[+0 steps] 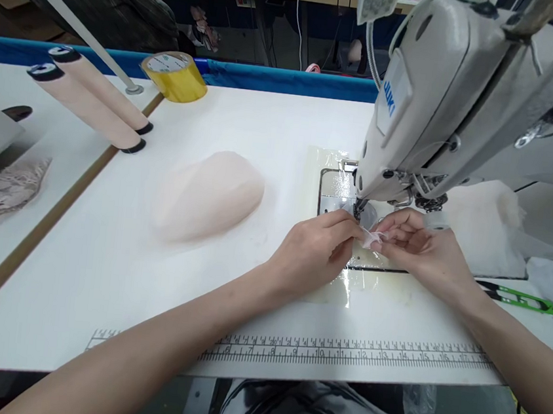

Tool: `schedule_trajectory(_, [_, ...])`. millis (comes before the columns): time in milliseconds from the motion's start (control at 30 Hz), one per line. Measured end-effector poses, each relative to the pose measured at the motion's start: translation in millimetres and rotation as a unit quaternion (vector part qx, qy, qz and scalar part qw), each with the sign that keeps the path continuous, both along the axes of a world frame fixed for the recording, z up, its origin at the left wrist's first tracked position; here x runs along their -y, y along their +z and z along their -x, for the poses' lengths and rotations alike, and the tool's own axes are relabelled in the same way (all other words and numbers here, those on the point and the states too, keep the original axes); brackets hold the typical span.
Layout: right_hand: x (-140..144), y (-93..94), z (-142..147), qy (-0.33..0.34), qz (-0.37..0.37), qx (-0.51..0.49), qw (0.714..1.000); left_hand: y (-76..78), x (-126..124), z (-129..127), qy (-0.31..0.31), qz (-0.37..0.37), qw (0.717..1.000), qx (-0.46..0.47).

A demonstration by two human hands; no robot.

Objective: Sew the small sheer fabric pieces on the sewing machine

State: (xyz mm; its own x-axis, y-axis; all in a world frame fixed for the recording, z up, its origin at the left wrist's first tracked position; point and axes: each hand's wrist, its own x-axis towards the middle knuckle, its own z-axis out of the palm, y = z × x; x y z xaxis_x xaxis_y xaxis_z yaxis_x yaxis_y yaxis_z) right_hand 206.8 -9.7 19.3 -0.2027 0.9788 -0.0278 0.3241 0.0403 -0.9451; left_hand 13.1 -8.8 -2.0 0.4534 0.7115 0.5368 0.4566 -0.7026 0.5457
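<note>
A small piece of thin white fabric [371, 237] is stretched between my two hands, just in front of the needle area of a white sewing machine [417, 90]. My left hand [322, 246] pinches its left end, close beside the presser foot [359, 206]. With thumb and fingers, my right hand [418, 248] grips the other end; parts of the piece are hidden by the fingers. The metal needle plate [335, 185] lies partly under both hands. Left of the machine, a pale beige moulded cup [216, 194] rests on the white table.
Green thread snips [518, 298] lie right of my right hand, near pale sheer fabric [482, 222]. Two beige rolls [94, 105] and a yellow tape roll [175, 78] are at the back left. A printed ruler [291, 351] runs along the front edge. Lace [9, 189] lies far left.
</note>
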Motion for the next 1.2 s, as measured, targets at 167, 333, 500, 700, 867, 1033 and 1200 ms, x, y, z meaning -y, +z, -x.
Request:
schedule_trajectory(167, [0.2, 0.5, -0.2, 0.005, 0.010, 0.001, 1.000, -1.8, -0.6, -1.4, 0.001, -0.003, 1.000, -0.011])
schedule_trajectory(333, [0.1, 1.8, 0.0, 0.008, 0.001, 0.009, 1.000, -1.2, -0.6, -1.0, -0.002, -0.007, 1.000, -0.006])
schedule_trajectory(500, [0.3, 0.3, 0.3, 0.012, -0.011, 0.008, 1.000, -1.8, -0.1, -2.8, 0.007, -0.012, 1.000, -0.008])
schedule_trajectory(700, [0.3, -0.5, 3.1, 0.012, -0.038, 0.018, 0.999, -1.7, 2.3, -3.9, 0.023, -0.014, 0.998, -0.065])
schedule_trajectory(867, [0.5, 1.1, 1.9, 0.008, -0.007, 0.012, 1.000, -0.6, 3.5, -2.9, 0.017, -0.019, 0.996, -0.085])
schedule_trajectory(1033, [0.9, -0.1, 1.9, 0.010, -0.026, 0.020, 0.999, -1.2, 3.0, -3.0, 0.024, 0.003, 0.997, -0.067])
schedule_trajectory(1200, [2.6, -2.6, 3.8, 0.001, -0.093, 0.037, 0.995, 2.2, 1.3, -3.1, 0.010, 0.076, 0.997, -0.019])
